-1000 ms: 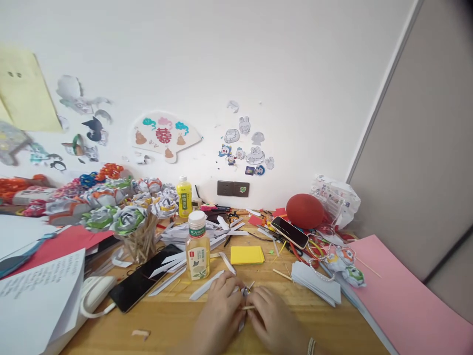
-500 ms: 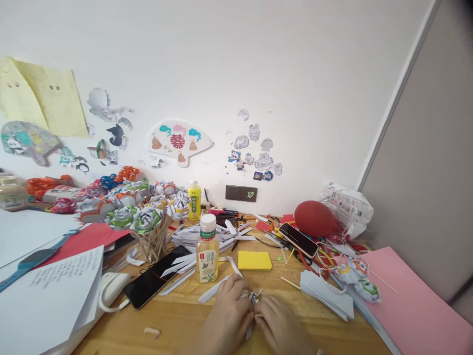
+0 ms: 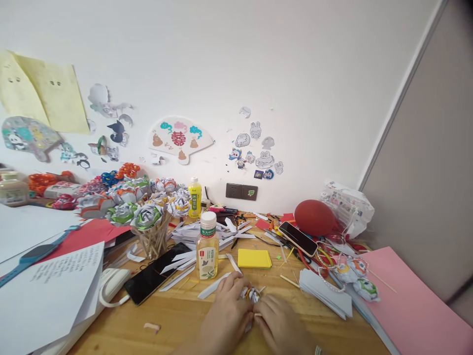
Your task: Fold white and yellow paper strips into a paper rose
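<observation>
Close together at the lower middle of the desk, both my hands are closed around a small paper flower [image 3: 253, 295] of white paper with yellow and dark edges. My left hand [image 3: 229, 301] curls over the flower's left side, with its thumb tucked beneath. On the other side, my right hand [image 3: 278, 321] pinches a thin pale wooden stick [image 3: 257, 314] just under the flower. My fingers hide most of the stick and the flower's base. A bit of white paper shows between the hands.
A tea bottle [image 3: 207, 251] stands beyond my left hand, near loose paper strips [image 3: 181, 282]. Yellow paper [image 3: 254, 258] lies ahead, a white paper stack [image 3: 325, 293] to the right. Finished paper flowers [image 3: 148, 216] fill a stick-walled holder at left, behind a black phone [image 3: 157, 276].
The paper flower shows more between my hands and seems turned slightly. The white paper below it shows less. My hands stay nearly in place while the view shifts a little.
</observation>
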The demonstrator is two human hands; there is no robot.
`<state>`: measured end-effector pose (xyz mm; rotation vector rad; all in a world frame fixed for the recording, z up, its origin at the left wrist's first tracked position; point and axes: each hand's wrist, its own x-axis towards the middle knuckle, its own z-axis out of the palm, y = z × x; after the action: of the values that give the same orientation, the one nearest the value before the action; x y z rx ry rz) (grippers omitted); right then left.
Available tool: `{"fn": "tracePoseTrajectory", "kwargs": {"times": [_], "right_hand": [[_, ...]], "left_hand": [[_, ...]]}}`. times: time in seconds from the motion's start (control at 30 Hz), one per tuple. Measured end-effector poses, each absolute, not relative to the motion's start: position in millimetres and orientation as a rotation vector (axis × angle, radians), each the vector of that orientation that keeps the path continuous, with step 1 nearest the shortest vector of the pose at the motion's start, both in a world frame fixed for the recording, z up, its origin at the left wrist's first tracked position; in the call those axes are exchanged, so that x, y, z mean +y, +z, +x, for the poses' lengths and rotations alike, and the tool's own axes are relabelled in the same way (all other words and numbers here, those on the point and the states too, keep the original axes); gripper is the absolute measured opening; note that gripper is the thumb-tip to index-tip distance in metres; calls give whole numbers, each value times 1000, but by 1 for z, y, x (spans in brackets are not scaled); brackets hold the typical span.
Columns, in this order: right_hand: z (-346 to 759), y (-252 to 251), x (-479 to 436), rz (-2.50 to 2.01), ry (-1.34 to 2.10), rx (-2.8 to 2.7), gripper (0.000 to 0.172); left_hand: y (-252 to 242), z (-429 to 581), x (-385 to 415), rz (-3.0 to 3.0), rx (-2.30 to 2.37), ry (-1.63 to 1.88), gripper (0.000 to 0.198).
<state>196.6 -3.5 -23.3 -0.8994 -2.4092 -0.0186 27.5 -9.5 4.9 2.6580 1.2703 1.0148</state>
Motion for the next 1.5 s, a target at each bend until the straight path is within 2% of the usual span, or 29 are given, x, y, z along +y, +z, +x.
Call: {"fn": "tracePoseTrajectory", "kwargs": {"times": [0.2,0.47,0.83,1.0,1.27,1.5], "right_hand": [[196,-18,-6,-930,-9,-2397,13],[211,2,-5,-848,69,-2486,13],[237,-5,23,-1417,40,-2195,16],[225,-9,18,-1384,119,-2176,14],[209,-3,3,-1073,571,-2175,39],[207,-5,3,-1045,557,-2245,53]], "left_hand": [[5,28,-10,2719,1272,1007,15],[-2,28,-7,2792,1265,1026,20],[3,25,-5,2764,1192,912,19],[6,25,-6,2770,1150,930,16],[3,27,-3,2867,1122,986,15],[6,26,-2,2848,1100,1029,17]]}}
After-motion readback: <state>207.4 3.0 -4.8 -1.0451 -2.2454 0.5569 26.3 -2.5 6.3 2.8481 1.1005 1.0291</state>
